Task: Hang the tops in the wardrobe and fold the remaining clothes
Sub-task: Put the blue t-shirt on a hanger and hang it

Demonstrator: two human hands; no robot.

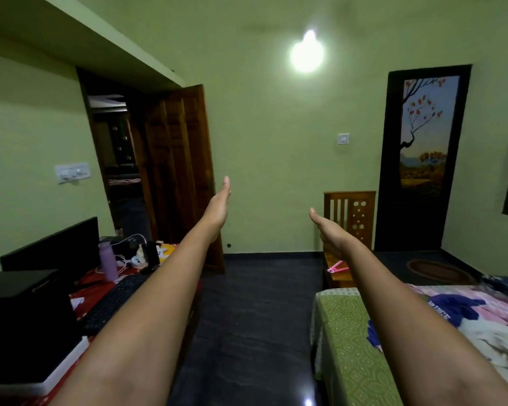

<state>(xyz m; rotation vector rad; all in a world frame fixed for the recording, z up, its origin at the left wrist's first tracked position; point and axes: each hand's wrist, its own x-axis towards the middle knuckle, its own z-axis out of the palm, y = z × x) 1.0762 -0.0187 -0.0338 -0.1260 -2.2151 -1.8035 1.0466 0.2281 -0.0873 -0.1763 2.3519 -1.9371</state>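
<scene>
1. Both arms were stretched straight out in front of the person. The left hand [220, 205] was flat, with its fingers straight and close together, and it held nothing. The right hand [330, 232] was flat too, palm up, and it held nothing.

2. I think the job had not really started. No top was on a hanger, and nothing looked folded.

3. The clothes [478, 320] lay in a messy heap on the bed [343, 341], low on the person's right side. They were well away from both hands.

4. The heap had a dark blue piece with white letters, some pink cloth with a pattern, and a soft white piece at the front. They were all bunched and mixed up, so I could not tell which ones were tops.

5. I could not see any wardrobe from where the person looked. A pink thing [338, 266] lay on the wooden chair [349, 218] by the bed. It might have been a hanger, but it was too small to be sure.

6. Next, I think the person needed to turn to the bed, reach down, and pull one piece free from the heap.
</scene>
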